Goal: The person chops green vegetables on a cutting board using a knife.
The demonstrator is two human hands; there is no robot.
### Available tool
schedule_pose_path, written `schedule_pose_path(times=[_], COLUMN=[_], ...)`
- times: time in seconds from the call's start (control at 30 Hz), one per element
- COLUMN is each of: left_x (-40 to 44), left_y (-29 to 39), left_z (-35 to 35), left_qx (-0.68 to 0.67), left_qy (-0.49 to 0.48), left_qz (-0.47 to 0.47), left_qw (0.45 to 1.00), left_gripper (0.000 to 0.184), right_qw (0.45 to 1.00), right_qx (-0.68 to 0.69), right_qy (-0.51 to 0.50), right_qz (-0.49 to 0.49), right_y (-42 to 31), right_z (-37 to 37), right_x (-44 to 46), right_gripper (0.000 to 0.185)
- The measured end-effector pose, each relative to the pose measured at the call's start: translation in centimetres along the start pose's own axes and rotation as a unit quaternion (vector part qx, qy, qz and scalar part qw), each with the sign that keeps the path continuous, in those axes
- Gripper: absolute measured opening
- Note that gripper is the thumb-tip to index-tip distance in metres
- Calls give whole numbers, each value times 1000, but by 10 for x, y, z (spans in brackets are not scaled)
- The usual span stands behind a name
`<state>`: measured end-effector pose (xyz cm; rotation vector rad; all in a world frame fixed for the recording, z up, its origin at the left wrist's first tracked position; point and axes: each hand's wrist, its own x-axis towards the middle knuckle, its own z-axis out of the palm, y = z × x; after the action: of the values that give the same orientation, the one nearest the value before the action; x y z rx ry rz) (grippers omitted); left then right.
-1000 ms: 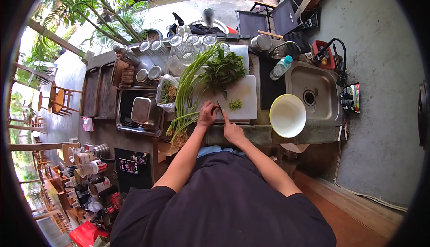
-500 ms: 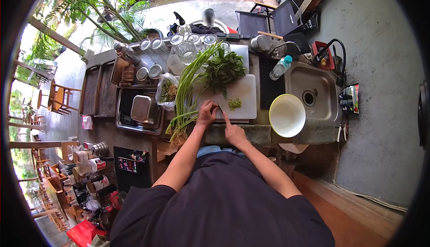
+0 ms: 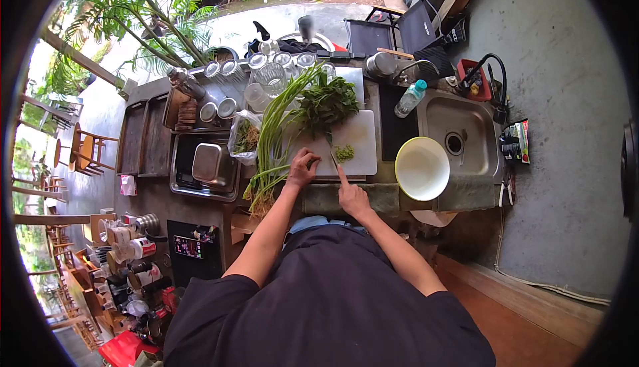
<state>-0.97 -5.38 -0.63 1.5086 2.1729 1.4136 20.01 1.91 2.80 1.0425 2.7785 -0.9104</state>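
On the white cutting board [image 3: 363,162], my right hand [image 3: 354,200] grips a small knife [image 3: 333,154], its index finger stretched along toward the blade. The blade points away from me, just left of a small heap of chopped green pieces [image 3: 344,153]. My left hand [image 3: 302,168] rests at the board's near edge with its fingers curled together; what they pinch is too small to make out. Beyond the hands lies a bunch of dark leafy greens [image 3: 327,105]. Long green stalks with roots [image 3: 269,137] stretch along the board's left side, close to my left hand.
A white bowl with a green rim [image 3: 424,168] stands right of the board, before the sink [image 3: 476,157]. A bottle with a teal cap [image 3: 409,98] is behind it. Glass jars [image 3: 271,77], a plastic bag of greens [image 3: 245,137] and metal trays [image 3: 208,165] are at the left.
The knife and right hand have shifted slightly away from the left fingertips, toward the chopped pieces. The left hand stays curled at the board. The whole view has moved a little.
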Motion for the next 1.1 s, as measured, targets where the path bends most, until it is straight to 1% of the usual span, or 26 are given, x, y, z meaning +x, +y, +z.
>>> schedule_pose_path(times=[0.07, 0.17, 0.27, 0.37, 0.5, 0.57, 0.8, 1.1], left_x=[-1, 0, 2, 2, 3, 2, 1, 1], left_y=[-2, -5, 1, 3, 5, 5, 0, -2], left_z=[0, 0, -5, -6, -5, -4, 0, 2], left_qx=[-2, 3, 5, 5, 8, 4, 10, 4], left_qy=[-2, -9, -16, -8, -7, -6, 2, 8], left_qz=[-21, -16, -34, -32, -21, -17, -11, -8], left_qw=[1000, 1000, 999, 999, 1000, 1000, 1000, 1000], left_gripper=[12, 11, 11, 11, 12, 12, 11, 11], right_qw=[1000, 999, 998, 998, 998, 998, 998, 998], right_qx=[12, 12, 14, 5, 6, 14, 8, 9], right_qy=[-26, -50, -47, -36, -30, -63, -58, -64], right_qz=[3, 3, -26, -48, -46, -27, -29, -25], right_y=[-8, -18, -17, -16, -13, -17, -16, -16], right_z=[-10, -18, -12, -6, -1, -7, 2, 12], right_x=[0, 1, 2, 1, 2, 0, 1, 16], right_gripper=[78, 77, 76, 75, 75, 74, 74, 78])
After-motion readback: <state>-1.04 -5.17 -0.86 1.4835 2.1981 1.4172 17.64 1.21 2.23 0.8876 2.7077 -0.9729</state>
